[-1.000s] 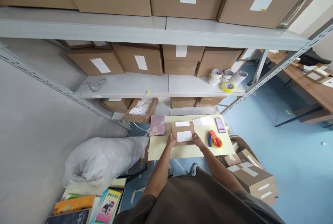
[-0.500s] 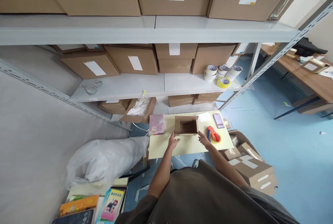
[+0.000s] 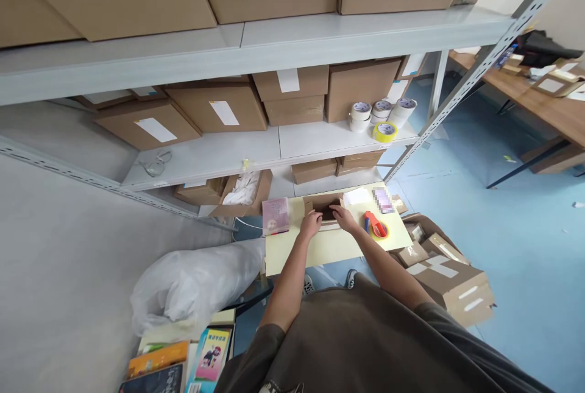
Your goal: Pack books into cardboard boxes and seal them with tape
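A small open-topped cardboard box point(image 3: 311, 203) rests on the pale yellow tabletop point(image 3: 292, 257), its inside dark. My left hand point(image 3: 312, 223) is closed on the near rim at the left. At the right of the opening, my right hand point(image 3: 343, 218) has its fingers bent over the rim; their tips are partly hidden in the box. Left of the box lies a pink book point(image 3: 275, 216). To the right are a red tape dispenser point(image 3: 375, 224) with a yellow roll, a white paper point(image 3: 357, 196) and a purple item, blurred out point(image 3: 382, 200).
A grey metal shelf point(image 3: 219, 152) with cardboard boxes and tape rolls point(image 3: 384, 131) stands behind the table. A bulky white plastic bag point(image 3: 196, 283) sits at left, above books point(image 3: 212, 353). Cartons point(image 3: 452, 286) fill the floor at right.
Both hands have moved from the box's outer sides inward to its near rim, with the right fingers now over the opening. The view has tilted slightly.
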### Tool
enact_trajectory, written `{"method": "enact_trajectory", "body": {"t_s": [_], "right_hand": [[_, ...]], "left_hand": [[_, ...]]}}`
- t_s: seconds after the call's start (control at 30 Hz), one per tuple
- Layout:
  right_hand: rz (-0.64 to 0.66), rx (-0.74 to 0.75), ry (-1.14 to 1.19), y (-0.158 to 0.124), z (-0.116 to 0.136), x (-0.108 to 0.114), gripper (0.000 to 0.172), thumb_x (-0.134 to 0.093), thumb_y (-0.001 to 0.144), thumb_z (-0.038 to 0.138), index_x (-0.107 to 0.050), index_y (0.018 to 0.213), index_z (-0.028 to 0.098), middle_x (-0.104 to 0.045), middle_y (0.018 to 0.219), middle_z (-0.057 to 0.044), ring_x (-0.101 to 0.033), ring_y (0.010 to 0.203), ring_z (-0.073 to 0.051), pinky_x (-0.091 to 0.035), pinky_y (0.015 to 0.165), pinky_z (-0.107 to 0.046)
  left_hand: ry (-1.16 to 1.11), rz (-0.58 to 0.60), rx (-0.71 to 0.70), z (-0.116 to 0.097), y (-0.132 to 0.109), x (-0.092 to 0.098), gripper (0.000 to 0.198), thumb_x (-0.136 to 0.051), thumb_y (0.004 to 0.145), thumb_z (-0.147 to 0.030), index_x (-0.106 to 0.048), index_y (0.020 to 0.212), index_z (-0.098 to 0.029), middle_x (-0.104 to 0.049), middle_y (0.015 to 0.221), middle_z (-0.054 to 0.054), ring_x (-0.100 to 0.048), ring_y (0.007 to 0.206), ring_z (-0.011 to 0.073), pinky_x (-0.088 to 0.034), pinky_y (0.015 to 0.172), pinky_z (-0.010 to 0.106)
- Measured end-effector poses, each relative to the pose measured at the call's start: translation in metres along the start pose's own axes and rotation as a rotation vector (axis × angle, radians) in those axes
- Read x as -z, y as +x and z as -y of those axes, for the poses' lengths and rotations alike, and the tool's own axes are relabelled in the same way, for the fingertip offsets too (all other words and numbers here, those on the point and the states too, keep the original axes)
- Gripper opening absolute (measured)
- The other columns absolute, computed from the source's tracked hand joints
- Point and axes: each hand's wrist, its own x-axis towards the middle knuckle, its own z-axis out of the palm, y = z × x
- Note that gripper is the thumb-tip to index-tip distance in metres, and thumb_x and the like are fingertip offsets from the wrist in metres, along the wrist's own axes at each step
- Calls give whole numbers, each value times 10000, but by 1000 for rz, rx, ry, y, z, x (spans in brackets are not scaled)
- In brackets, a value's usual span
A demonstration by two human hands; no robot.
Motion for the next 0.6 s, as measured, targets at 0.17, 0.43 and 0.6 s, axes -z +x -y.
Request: {"method": "enact_trajectory", "body": {"t_s": [0.17,0.43,0.6], "right_hand": [[113,60,-163,-3,-16,2,437,-534,971,204,-726,1363,168,-697,1404,-171,-589,1379,-302,-463,1200,-493],[240,-253,-291,-25,-43,8,775,-670,977,512,-445,1639,177,-249,1762,-194,-256,1632,-339,-269,1300,-459],[404,-237,-367,-12,-42,16,1151,-854,808,475,-200,1736,281,-22,1820,-144,-196,1645,-371,-280,1272,-446]], "left_hand": [[257,0,34,7,-10,4,325,-586,1015,-316,-772,1275,-257,-646,1502,104,-370,1560,309,-344,1248,502],[238,155,282,31,-15,5,872,-599,915,-743,-493,1606,-222,-159,1806,133,-96,1670,346,-228,1306,487],[255,321,269,40,-13,3,1190,-818,677,-781,-438,1644,-200,47,1813,139,103,1664,379,-189,1324,473]]}}
